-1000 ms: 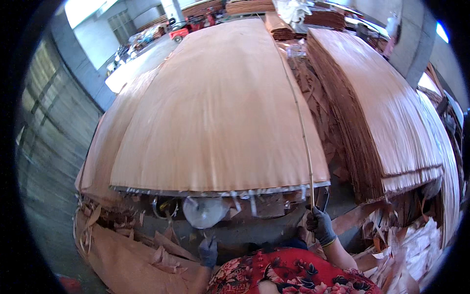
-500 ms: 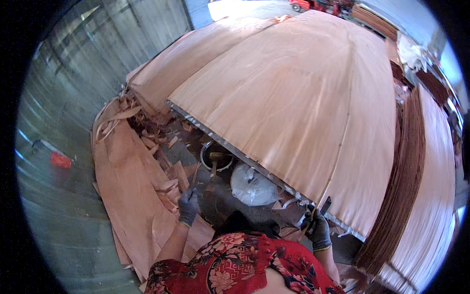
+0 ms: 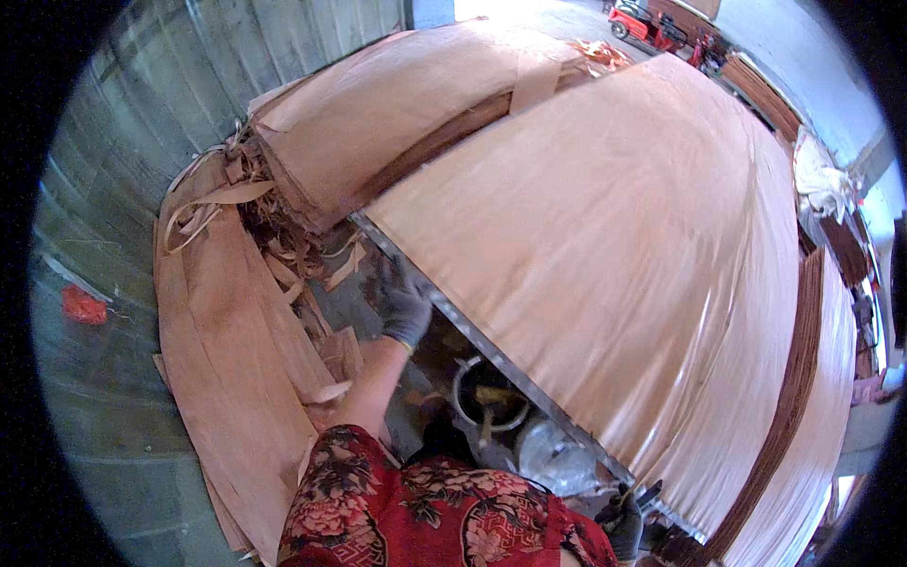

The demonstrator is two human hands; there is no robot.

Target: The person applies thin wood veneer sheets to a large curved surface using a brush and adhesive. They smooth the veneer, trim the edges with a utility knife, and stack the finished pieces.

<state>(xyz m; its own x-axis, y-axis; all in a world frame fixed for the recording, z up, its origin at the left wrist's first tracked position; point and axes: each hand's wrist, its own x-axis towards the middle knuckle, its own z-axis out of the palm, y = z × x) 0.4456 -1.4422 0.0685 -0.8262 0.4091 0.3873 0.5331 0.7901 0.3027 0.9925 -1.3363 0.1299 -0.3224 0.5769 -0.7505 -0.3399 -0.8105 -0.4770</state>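
A broad pale wood veneer sheet (image 3: 586, 246) covers the table ahead of me, with creases running lengthwise on its right part. The table's dark metal edge (image 3: 501, 364) shows along its near side. My left hand (image 3: 406, 310), in a grey glove, is beside this edge near the sheet's left corner. Its fingers are stretched forward and slightly blurred, with nothing visible in them. Low at the right, my gloved right hand (image 3: 622, 524) is closed around a small dark tool (image 3: 650, 495) by the sheet's near edge. I cannot make out the tool's kind.
Left of the table lie a veneer stack (image 3: 378, 123), a long pile of veneer (image 3: 227, 331) and torn scraps (image 3: 274, 203). Beneath the edge are a bucket (image 3: 468, 402) and a clear plastic bag (image 3: 557, 458). Another veneer stack (image 3: 798, 397) stands right.
My left hand has moved from the scraps up to the table edge, and the thin strip by it is gone from view. The view has shifted; the left stack's side shows more.
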